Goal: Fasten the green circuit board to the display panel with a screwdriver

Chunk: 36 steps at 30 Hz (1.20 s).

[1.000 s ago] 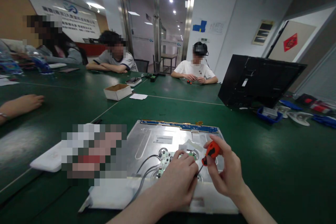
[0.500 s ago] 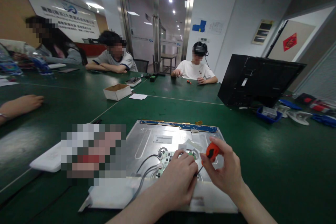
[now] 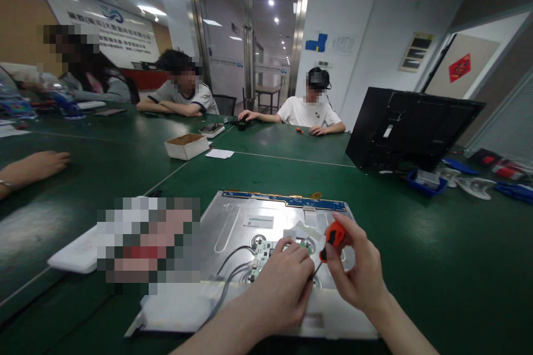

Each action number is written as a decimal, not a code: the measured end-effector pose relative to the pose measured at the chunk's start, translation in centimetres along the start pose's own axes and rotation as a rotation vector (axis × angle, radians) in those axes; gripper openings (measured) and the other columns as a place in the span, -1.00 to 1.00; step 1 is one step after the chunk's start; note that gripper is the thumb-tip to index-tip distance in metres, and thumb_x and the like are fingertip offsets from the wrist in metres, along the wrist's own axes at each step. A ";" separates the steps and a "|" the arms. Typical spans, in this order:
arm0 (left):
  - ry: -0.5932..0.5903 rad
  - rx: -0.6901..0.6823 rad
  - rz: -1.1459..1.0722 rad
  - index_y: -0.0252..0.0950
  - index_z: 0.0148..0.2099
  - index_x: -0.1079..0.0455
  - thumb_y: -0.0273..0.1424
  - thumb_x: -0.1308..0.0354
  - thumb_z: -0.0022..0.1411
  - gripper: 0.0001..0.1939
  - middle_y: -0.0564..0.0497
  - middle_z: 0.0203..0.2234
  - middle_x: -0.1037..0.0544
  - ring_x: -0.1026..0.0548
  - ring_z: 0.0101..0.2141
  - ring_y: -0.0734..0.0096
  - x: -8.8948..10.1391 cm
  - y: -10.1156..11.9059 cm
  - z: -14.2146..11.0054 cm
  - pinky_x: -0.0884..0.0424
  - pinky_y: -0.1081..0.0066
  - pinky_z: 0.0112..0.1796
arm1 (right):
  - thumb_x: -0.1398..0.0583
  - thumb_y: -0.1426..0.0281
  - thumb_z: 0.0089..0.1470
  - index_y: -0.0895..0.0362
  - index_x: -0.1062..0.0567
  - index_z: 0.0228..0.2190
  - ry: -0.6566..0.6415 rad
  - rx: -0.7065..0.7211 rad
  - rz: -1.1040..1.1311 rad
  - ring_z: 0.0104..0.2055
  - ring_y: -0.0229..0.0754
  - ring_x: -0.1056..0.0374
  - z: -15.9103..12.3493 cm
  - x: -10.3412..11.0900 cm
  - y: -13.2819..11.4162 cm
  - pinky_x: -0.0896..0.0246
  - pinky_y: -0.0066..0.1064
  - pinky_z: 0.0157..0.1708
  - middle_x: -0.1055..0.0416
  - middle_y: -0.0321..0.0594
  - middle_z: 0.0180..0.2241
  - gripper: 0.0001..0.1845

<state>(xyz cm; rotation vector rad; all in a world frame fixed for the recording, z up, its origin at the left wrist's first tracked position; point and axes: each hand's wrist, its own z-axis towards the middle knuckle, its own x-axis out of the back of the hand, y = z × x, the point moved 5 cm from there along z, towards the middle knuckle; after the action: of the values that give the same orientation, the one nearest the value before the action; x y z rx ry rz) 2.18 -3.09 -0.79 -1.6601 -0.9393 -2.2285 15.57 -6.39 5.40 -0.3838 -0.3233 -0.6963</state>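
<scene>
A flat silver metal panel (image 3: 233, 233), which looks like the back of a display, lies in front of me with a blue circuit strip (image 3: 283, 200) along its far edge. My left hand (image 3: 287, 272) is curled over a small green circuit board (image 3: 261, 252) on the panel, its fingertips hidden beneath it. In my right hand (image 3: 360, 269) is an orange and black screwdriver (image 3: 333, 239), pinched by the handle and tilted. Its thin shaft runs down beside my left fingers, where the tip is hidden. Dark cables (image 3: 233, 266) lead from the board.
Left of the panel lies a white device (image 3: 75, 252), partly blurred out. Beyond are a small open box (image 3: 186, 147) and a paper slip (image 3: 219, 153). A black monitor casing (image 3: 410, 127) and blue tray (image 3: 427, 182) stand right. A person's hand (image 3: 45, 166) rests left; people sit opposite.
The screwdriver handle has turned a little in my right fingers, and my thumb has shifted. My left hand stays put. Across the table, a person's arm has reached out toward a dark object.
</scene>
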 end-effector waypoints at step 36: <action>0.001 0.014 -0.016 -0.28 -0.09 -0.53 -0.51 -0.16 0.32 -0.83 -0.14 -0.07 -0.67 -0.58 -0.01 0.05 0.0 -0.2 0.1 -0.28 -0.04 0.30 | -0.16 0.41 0.46 0.08 -0.30 0.27 0.017 0.009 0.029 -0.55 -0.27 -0.41 -0.2 -0.2 0.1 -0.38 -0.51 -0.61 -0.50 -0.34 -0.39 -0.59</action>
<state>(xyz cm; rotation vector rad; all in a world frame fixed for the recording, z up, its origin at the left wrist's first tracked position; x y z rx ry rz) 2.14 -2.85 -0.85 -1.6514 -0.9688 -2.2277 15.52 -6.29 5.11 -0.3732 -0.3036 -0.6691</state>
